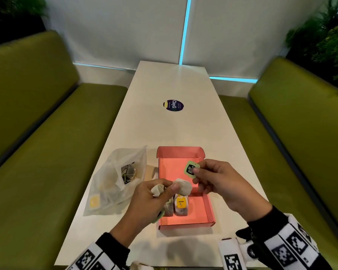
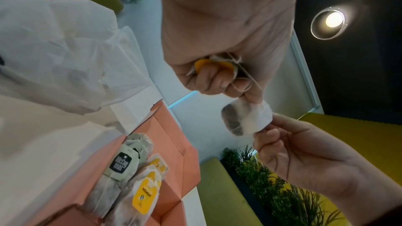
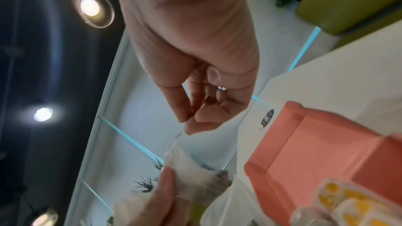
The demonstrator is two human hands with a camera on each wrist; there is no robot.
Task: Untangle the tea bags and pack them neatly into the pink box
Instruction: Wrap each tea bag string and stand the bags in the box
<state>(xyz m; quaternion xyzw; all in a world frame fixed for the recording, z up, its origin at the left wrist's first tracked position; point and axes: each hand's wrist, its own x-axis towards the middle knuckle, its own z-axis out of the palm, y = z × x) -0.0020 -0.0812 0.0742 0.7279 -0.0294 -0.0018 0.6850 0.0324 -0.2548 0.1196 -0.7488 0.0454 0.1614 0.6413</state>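
The open pink box [image 1: 172, 172] lies on the white table in front of me. Two tea bags lie side by side in its near left corner, one with a yellow tag [image 1: 180, 205], one with a green tag [image 2: 124, 162]. My left hand [image 1: 170, 187] hovers over that corner and grips a tangled clump: a white tea bag [image 1: 182, 187] pinched under the thumb, a second bag [image 1: 157, 190], a yellow tag [image 2: 217, 64] and looped strings. My right hand [image 1: 197, 167] pinches a green tag [image 1: 191, 169] above the box, a little right of the clump.
A translucent plastic bag [image 1: 115, 180] with more tea bags lies left of the box, its mouth facing the box. A round dark sticker [image 1: 173, 105] is on the table [image 1: 164, 129] farther away. Green benches [image 1: 47, 133] flank both long sides.
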